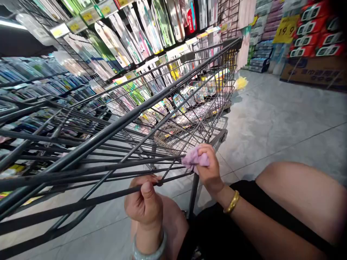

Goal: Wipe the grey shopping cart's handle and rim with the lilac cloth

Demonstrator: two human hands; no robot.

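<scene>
A dark metal shopping cart (108, 131) fills the left and middle of the head view, its wire basket reaching away to the upper right. My left hand (143, 202) is closed around a lower bar of the cart, thumb in front and fingers behind it. A crumpled light purple cloth (193, 159) is bunched in my right hand (210, 169), pressed against the ends of the lower bars. My right fingers wrap the cloth and hide part of it.
Shelves of packaged toothbrushes (159, 25) stand behind the cart. A yellow fluffy thing (241, 83) sits near its far end. Red packs (311, 30) rest on a cardboard box (314, 74) at the right, beside a price sign (286, 30). Grey tiled floor (284, 119) lies below.
</scene>
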